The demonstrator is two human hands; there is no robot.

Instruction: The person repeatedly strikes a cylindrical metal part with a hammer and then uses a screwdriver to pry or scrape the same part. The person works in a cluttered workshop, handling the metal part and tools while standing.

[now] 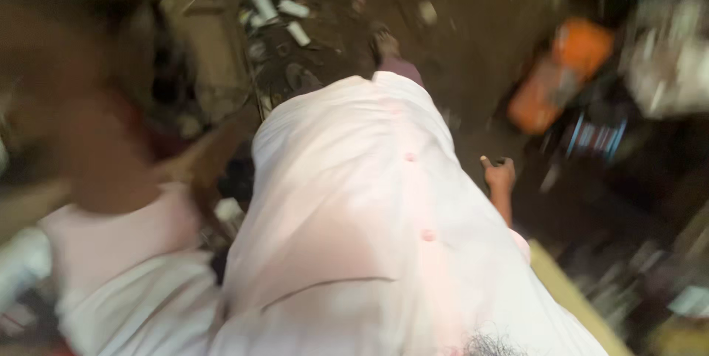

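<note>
I look down my own front, which is covered by a pale pink buttoned shirt (369, 208). My right hand (499, 176) hangs at my side past the shirt's edge, its fingers curled into a loose fist; the blur hides whether anything small is in it. My left arm (81, 142) is raised close to the camera at the left as a large brown blur above its pink sleeve (111, 238). The left hand itself cannot be made out. One foot (384, 42) shows beyond the shirt on a dark dirt floor.
An orange container (561, 75) lies on the floor at the right, with a pale crumpled heap (668, 53) beyond it. Scattered cans, bits and scrap (273, 16) lie at the upper left. A yellowish board edge (576, 297) runs along the lower right.
</note>
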